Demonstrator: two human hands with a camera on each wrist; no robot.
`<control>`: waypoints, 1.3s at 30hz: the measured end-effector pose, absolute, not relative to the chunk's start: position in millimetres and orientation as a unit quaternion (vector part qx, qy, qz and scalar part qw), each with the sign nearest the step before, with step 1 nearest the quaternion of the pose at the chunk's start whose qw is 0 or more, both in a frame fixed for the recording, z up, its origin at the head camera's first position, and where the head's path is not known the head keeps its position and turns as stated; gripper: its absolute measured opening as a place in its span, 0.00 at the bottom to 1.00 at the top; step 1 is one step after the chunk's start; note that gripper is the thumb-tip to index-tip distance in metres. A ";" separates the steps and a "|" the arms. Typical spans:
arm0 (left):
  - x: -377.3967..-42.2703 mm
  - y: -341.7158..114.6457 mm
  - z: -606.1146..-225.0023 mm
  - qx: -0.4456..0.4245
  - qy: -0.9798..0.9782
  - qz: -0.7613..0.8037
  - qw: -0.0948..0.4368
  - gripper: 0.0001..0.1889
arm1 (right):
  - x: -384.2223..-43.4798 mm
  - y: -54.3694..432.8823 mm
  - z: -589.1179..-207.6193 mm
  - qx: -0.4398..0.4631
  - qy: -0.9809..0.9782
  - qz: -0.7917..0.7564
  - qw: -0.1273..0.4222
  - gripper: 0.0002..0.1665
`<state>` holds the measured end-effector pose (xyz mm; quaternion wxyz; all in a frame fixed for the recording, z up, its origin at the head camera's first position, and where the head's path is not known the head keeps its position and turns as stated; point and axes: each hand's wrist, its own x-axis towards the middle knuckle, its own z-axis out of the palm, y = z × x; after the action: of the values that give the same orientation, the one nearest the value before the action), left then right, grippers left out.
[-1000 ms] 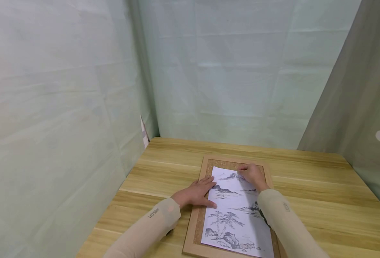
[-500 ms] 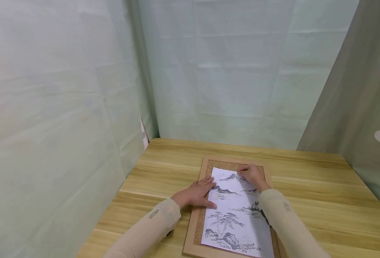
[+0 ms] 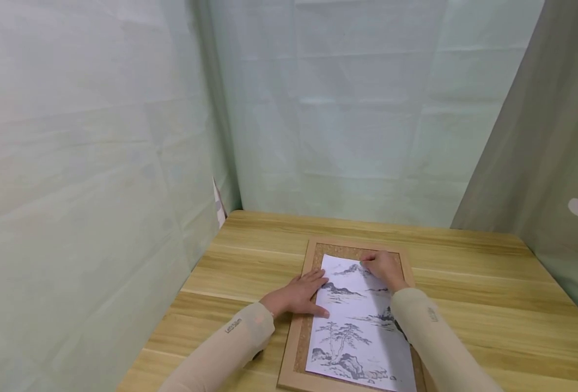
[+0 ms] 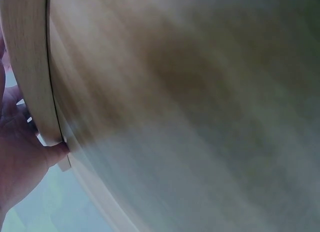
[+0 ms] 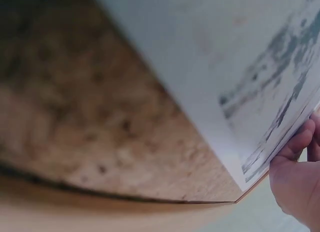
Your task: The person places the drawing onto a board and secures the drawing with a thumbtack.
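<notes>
A sheet of paper printed with an ink landscape [image 3: 340,305] lies on a wood-framed cork board [image 3: 304,343]. My left hand [image 3: 298,295] rests spread over the board's left side, its fingertips and thumb on the paper's left edge. In the left wrist view, the thumb [image 4: 57,153] lies by the board's wooden frame [image 4: 30,67]. My right hand [image 3: 385,268] is at the paper's top edge, fingers curled and pinched together. A small green pin [image 3: 361,263] shows at its fingertips, mostly hidden. The right wrist view shows the curled fingers [image 5: 297,142] right at the paper [image 5: 195,72].
The board lies on a wood-grain table [image 3: 475,305]. Pale curtains [image 3: 347,109] hang behind the table, at its left and at its right. A bare strip of cork [image 5: 125,137] runs along the paper's edge in the right wrist view.
Both hands stay nearly in place. The right hand has shifted very slightly at the paper's top edge, and a bit of green now shows more clearly at its fingertips.
</notes>
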<state>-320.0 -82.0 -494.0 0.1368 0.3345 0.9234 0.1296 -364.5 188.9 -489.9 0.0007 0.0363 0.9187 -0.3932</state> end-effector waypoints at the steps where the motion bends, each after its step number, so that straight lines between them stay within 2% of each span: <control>1: -319.9 -82.1 -494.2 0.335 0.923 0.130 0.136 0.52 | -363.8 187.9 -489.2 0.039 0.920 -0.389 -0.001 0.05; 7: -319.0 -82.0 -494.3 0.335 0.923 0.129 0.135 0.52 | -364.2 183.5 -489.7 0.064 0.924 -0.377 -0.005 0.07; 18: -319.9 -81.0 -494.3 0.336 0.922 0.132 0.138 0.52 | -357.2 179.5 -484.7 0.053 0.922 -0.382 -0.038 0.07; 31: -320.7 -81.1 -491.8 0.329 0.925 0.129 0.138 0.50 | -364.7 193.3 -494.7 0.094 0.863 -0.496 0.028 0.14; 39: -323.6 -81.8 -486.9 0.342 0.927 0.099 0.122 0.46 | -359.9 200.4 -492.0 0.074 0.850 -0.520 0.020 0.16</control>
<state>-323.6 -81.8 -486.9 0.1218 0.3418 0.9265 0.0992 -359.9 200.4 -492.0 0.0196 0.0739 0.8505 -0.5204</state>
